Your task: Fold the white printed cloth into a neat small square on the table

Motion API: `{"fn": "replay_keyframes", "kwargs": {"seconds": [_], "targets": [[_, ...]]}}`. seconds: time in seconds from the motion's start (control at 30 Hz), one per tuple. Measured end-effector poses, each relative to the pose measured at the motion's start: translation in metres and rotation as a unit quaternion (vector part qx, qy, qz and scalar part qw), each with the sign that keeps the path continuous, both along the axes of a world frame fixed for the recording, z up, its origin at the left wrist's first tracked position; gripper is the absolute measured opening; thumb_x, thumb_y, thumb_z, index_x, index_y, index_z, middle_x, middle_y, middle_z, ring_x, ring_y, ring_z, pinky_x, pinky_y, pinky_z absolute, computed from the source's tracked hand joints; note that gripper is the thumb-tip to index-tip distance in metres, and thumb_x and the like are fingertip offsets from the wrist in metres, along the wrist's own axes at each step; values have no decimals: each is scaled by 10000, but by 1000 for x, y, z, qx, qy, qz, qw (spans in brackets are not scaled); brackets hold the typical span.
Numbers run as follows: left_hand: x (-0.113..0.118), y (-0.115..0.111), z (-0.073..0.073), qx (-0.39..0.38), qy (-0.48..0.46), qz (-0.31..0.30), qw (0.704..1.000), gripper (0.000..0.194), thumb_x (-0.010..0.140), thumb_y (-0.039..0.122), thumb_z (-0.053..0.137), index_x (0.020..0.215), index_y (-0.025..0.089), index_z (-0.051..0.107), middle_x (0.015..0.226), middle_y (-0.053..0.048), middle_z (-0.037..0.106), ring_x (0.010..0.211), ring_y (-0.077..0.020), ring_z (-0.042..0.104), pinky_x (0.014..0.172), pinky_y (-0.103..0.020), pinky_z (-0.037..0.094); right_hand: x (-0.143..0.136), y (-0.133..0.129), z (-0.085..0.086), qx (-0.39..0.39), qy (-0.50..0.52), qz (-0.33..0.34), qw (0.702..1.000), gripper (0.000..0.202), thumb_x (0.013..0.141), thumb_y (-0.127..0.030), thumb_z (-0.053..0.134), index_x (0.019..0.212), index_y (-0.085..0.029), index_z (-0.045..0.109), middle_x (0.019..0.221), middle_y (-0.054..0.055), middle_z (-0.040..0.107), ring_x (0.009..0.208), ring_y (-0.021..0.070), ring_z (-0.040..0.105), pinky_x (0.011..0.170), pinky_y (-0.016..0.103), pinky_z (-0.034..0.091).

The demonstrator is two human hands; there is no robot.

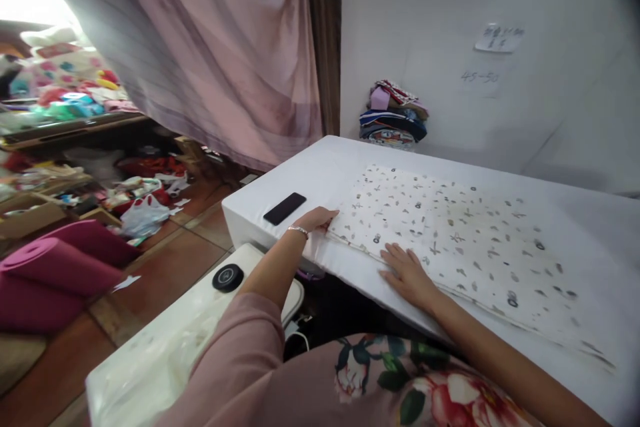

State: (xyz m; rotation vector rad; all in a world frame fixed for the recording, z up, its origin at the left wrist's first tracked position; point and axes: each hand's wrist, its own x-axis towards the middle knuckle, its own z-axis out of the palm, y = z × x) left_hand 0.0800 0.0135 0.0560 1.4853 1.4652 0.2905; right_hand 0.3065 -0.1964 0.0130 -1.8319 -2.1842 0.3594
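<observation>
Pinching corner of cloth with left hand, seemingly as anchor; resting open right hand farther along edge, likely for flatness.

Cloth lies on desk; phone lies left of cloth, on desk. Clothes sit behind desk. Mat lies left, on floor.

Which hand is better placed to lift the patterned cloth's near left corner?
Left, probably: the left hand is at that corner of the cloth, while the right hand rests flat farther along the near edge.
</observation>
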Motion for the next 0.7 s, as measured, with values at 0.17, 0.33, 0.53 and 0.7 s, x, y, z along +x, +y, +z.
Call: {"fn": "replay_keyframes", "kwargs": {"seconds": [0.17, 0.33, 0.53, 0.7], "targets": [[-25, -27, -8, 7, -27, -13, 1000, 294, 744, 423, 627, 625, 157, 593, 520, -26, 589, 545, -152, 569, 483, -221, 381, -4, 13, -2, 56, 21, 15, 998, 453, 898, -407, 399, 1271, -187, 535, 1384, 114, 464, 1312, 271, 360, 1066, 493, 273], [-32, -54, -21, 43, -72, 23, 996, 242, 784, 352, 575, 894, 146, 637, 701, -36, 664, 581, -117, 587, 479, -191, 349, -28, 49, 7, 113, 78, 67, 988, 367, 896, -334, 409, 1164, -181, 606, 1224, 91, 601, 1136, 215, 529, 988, 365, 391], [-22, -76, -33, 65, -144, 101, 982, 449, 747, 237, 610, 1170, 102, 540, 639, -29, 647, 551, -111, 571, 449, -187, 296, -66, 93, 13, 85, 71, 56, 992, 308, 876, -258, 456, 1130, -182, 615, 1160, 69, 621, 1071, 196, 532, 932, 316, 387], [-18, -78, -37, 134, -110, 127, 977, 388, 747, 192, 597, 1120, 86, 580, 516, -6, 609, 618, -138, 602, 599, -218, 409, -82, 111, 13, 51, 9, 63, 997, 237, 880, -272, 476, 1020, -187, 646, 991, 61, 624, 949, 195, 528, 788, 278, 386]]}}
